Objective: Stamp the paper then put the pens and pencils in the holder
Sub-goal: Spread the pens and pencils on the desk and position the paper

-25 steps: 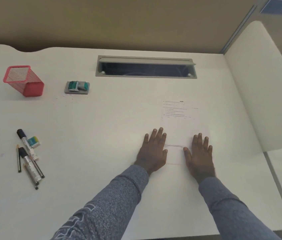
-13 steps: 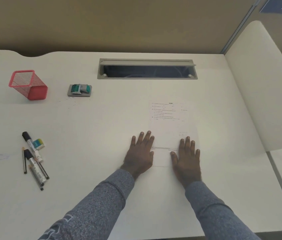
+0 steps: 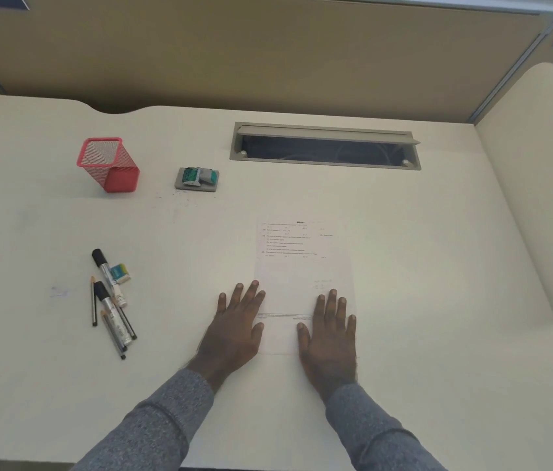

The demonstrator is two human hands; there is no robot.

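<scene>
Two forearms are shown entering from the lower edge of the frame, each covered by a long sleeve of heathered grey knit fabric. The left sleeve (image 3: 152, 423) and right sleeve (image 3: 373, 433) are finished at the wrist by plain cuffs. The left hand (image 3: 234, 329) and right hand (image 3: 331, 341) are left bare, with no rings or watch visible.

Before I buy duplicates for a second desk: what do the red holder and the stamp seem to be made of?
The red holder looks like painted metal mesh: a fine see-through grid under a solid rim. The stamp looks like matte grey plastic with green parts on top, though the view is too small to be sure.
</scene>
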